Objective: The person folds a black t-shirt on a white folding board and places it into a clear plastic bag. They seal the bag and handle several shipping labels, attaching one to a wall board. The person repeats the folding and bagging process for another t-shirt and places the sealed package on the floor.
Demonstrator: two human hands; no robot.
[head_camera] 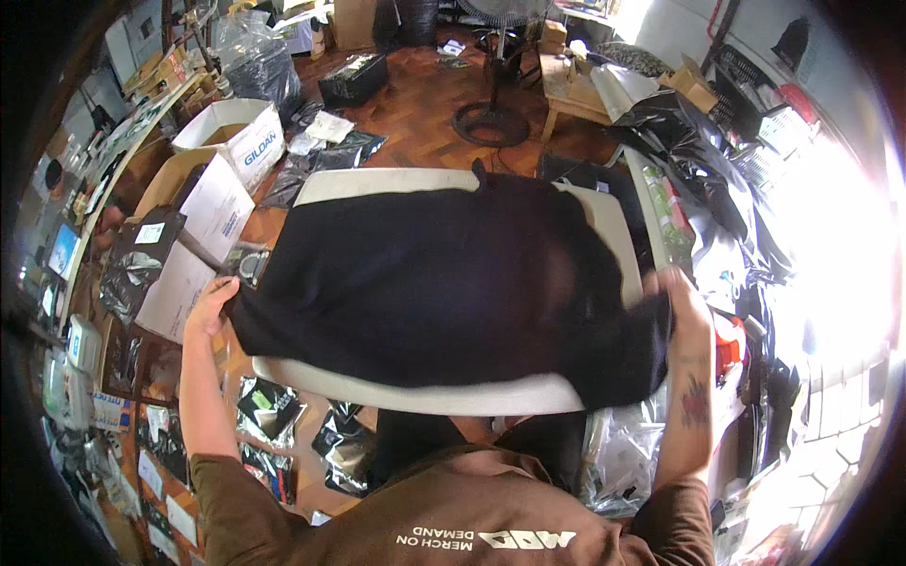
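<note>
A black cloth garment (425,283) lies spread over a pale table (382,180), its near edge stretched between both hands. At the left, my left hand (212,304) pinches one corner of the cloth, which is pulled out past the table's side. On the right, my right hand (672,286) is blurred and closed around the opposite end, and the fabric hangs down below it over the near right corner of the table. Part of the table's top shows along the far, right and near edges. Whether the garment is a shirt or something else cannot be told.
Open cardboard boxes (230,141) stand at the left, beside a black plastic package (141,247). Clear-wrapped garments (269,407) lie on the floor near the left arm. A pedestal fan (490,124) stands beyond the table. Black plastic bags (694,141) and clear plastic packaging (623,453) are at the right.
</note>
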